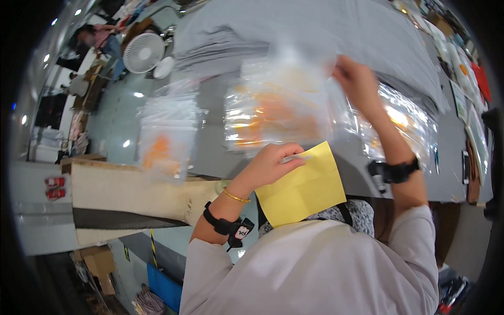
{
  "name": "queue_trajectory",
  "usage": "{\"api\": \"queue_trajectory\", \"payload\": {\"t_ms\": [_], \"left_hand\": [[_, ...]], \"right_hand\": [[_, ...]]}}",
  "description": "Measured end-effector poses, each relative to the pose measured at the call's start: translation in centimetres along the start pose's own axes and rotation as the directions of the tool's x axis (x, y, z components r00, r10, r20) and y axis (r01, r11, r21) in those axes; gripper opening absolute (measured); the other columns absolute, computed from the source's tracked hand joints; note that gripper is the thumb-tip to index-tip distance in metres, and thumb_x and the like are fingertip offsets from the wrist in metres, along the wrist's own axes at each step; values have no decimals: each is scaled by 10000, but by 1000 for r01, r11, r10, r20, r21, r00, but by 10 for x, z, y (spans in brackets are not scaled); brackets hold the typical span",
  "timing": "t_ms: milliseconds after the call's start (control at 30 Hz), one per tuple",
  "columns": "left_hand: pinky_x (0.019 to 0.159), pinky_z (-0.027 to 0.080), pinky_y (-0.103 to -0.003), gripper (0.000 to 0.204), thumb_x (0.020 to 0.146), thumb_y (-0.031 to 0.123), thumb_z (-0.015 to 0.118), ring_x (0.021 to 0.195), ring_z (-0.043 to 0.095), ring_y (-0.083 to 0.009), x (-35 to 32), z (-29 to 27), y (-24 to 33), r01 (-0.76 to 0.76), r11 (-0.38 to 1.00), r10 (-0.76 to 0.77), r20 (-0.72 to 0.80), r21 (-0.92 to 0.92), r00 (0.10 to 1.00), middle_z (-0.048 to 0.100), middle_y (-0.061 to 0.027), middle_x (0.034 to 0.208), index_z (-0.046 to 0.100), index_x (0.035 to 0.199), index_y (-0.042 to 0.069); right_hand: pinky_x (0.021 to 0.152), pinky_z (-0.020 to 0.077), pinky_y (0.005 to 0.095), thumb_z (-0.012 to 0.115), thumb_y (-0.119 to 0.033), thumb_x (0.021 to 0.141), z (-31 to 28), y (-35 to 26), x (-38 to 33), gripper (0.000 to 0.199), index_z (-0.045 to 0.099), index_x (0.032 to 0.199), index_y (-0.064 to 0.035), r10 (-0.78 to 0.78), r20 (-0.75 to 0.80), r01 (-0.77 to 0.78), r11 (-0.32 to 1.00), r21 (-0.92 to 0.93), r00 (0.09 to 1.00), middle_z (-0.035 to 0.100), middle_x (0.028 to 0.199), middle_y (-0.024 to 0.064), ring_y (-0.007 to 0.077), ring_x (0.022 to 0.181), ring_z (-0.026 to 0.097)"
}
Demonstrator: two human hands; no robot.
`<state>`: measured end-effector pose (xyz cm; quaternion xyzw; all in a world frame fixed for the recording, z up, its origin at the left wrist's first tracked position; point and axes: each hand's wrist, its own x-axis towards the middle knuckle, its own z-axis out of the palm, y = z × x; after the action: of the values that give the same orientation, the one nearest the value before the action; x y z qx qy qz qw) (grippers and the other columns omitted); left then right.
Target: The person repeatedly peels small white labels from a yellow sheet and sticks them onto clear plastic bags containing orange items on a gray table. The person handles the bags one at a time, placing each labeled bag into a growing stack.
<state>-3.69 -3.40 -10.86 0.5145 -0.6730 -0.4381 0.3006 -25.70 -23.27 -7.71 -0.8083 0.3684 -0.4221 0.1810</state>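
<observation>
My left hand (275, 164) is closed on a yellow sheet (304, 189) that hangs in front of my chest. A thin pale strip (295, 158) shows between the same thumb and fingers; its kind I cannot make out. Farther off to the right, my right hand (357, 81) pinches the edge of a translucent plastic bag (303, 65), blurred by motion. Below that bag lies a pile of clear plastic bags (273, 118) with orange print or contents. More shiny clear bags (401, 123) lie under and beside my right forearm.
A stack of clear zip bags (168, 131) lies at the left edge of the grey table (210, 131). Grey cloth (315, 23) covers the far side. A beige board (126, 191) juts out at left. Beyond are a white fan (144, 53) and another person (102, 39).
</observation>
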Motion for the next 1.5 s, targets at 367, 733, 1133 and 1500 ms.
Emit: {"api": "queue_trajectory", "payload": {"t_ms": [367,733,1133,1500], "left_hand": [[619,403,-231,208,942,199,791,718,487,-6,24,11,5,272,957,-268,51,-101,962,571,83,759,732,994,6],[829,549,-230,315,968,134,754,929,676,-54,48,34,32,427,816,-333,286,-391,899,745,-3,1076,714,1242,-17],[935,519,-269,354,990,166,725,1037,639,-78,35,33,0,154,951,-109,177,-267,978,743,-20,1147,709,1299,-6],[894,535,-335,188,1005,183,701,988,678,-230,15,4,-5,20,954,-71,162,298,984,725,-68,1058,696,1069,6]], "right_hand": [[878,535,476,800,-318,904,-156,144,-65,371,687,1160,-75,23,133,94,592,-801,991,716,1085,140,388,1017,672],[802,487,347,816,-136,876,-23,-7,-139,287,667,1115,-76,129,92,-153,922,355,987,667,904,47,221,887,645],[798,464,375,854,-107,814,-2,-37,-154,173,747,949,-85,90,154,-106,989,102,984,684,954,35,248,929,635],[813,462,302,787,-109,918,-11,-53,-138,74,744,943,-54,316,162,-349,904,247,935,712,998,4,142,919,633]]}}
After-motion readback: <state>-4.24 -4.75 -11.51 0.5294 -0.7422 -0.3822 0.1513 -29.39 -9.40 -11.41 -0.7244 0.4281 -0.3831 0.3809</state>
